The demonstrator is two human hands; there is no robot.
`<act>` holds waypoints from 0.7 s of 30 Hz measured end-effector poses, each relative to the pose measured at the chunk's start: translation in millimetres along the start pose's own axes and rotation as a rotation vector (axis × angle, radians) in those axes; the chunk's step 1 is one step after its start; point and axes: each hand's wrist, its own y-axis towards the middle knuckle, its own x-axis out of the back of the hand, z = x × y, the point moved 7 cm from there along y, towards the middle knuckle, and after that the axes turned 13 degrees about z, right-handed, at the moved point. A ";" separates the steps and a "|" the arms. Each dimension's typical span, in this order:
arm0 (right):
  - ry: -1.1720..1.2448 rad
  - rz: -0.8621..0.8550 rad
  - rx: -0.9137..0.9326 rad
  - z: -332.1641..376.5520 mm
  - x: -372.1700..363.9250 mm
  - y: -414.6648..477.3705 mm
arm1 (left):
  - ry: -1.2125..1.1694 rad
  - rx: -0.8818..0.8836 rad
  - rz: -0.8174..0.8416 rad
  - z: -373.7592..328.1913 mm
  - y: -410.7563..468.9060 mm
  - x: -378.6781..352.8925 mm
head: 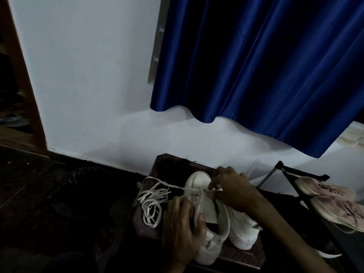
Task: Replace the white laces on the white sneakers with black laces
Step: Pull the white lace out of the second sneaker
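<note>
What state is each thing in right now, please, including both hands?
Held sneaker, mostly unlaced, lace only near toe.
White lace, loose heap beside it, one part threaded.
Other sneaker, upright, lacing hidden.
Left hand, grips held sneaker.
Right hand, pinches white lace.
Blue curtain, hanging closed.

near white low-top sneaker [213,233]: side covered by left hand [181,227] | second white sneaker [244,231]: toe behind right hand [232,191] | right fingertips [211,187]: blurred, hold on white flat lace [157,194] indeterminate | pale pink knit shoes [334,203]: cropped at right edge
</note>
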 end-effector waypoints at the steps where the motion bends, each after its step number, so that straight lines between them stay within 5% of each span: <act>1: -0.048 0.007 -0.010 3.6 -5.7 4.6 | -0.002 0.001 -0.002 0.0 -0.2 0.4; 7: -0.072 -0.032 -0.030 6.7 -1.9 6.1 | -0.002 -0.014 -0.003 -0.6 1.0 1.1; 14: -0.214 -0.193 -0.399 -76.4 54.3 -44.3 | -0.007 0.017 0.021 2.7 0.4 -2.2; 21: 0.045 0.001 0.032 -6.7 1.8 -1.5 | -0.027 -0.005 0.015 -0.2 0.4 -1.2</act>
